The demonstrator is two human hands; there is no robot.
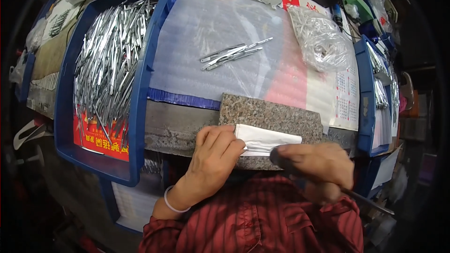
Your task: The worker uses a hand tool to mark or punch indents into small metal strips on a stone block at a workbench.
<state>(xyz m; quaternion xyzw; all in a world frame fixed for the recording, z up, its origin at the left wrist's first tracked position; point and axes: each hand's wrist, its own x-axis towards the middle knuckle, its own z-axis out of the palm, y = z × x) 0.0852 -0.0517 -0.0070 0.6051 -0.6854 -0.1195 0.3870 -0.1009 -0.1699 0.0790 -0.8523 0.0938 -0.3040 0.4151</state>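
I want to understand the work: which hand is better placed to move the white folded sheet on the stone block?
The left hand: its fingers already press the white folded sheet on the speckled granite block. The right hand grips a dark-handled tool.

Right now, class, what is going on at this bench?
A person presses a folded white sheet onto a speckled granite block with the left hand. The right hand holds a slim dark tool at the sheet's edge. A blue tray of metal strips sits left.

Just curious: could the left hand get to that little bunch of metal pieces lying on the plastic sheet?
Probably yes: the metal pieces lie in the open beyond the granite block, but the left hand is pressing a white sheet there.
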